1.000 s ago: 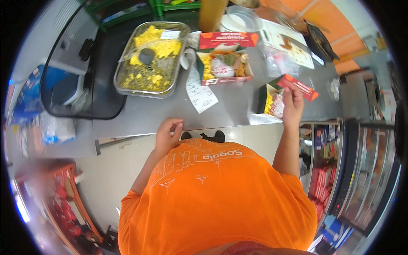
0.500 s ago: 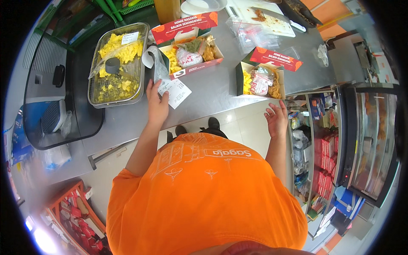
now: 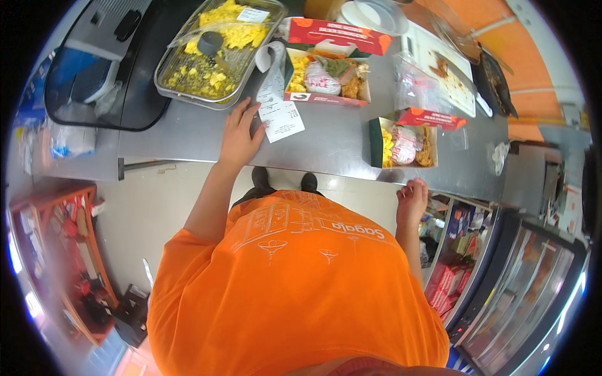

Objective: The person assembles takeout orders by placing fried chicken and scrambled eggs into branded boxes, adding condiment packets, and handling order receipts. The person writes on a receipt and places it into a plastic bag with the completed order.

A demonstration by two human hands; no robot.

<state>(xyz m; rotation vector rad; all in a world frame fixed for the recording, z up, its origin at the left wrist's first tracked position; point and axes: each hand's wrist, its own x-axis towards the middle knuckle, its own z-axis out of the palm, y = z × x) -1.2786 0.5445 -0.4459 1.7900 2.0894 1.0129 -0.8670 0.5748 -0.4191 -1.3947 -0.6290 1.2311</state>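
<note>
Our left hand [image 3: 241,136] lies palm down over the front of the steel counter [image 3: 335,141], fingers reaching forward and slightly parted, with the fingertips at the left edge of a printed paper receipt [image 3: 283,120]; we cannot tell whether they press on it. The receipt trails from a curl of paper between the clear rectangular food tray [image 3: 197,100] on the left and the larger meal box [image 3: 332,99]. Our right hand [image 3: 412,199] is at the counter's front edge, just below and apart from the smaller meal box [image 3: 376,144], its fingers loosely curled; we cannot tell whether anything is inside them. Both boxes stand with their red lids tipped back, and in each we see yellow scrambled egg at the left, a wrapped rice portion [image 3: 406,145] in the middle and fried chicken [image 3: 426,150] at the right. Behind the smaller box lie clear plastic bags [image 3: 417,88], beside a white cutting board [image 3: 421,44] bearing a knife [image 3: 483,104].
</note>
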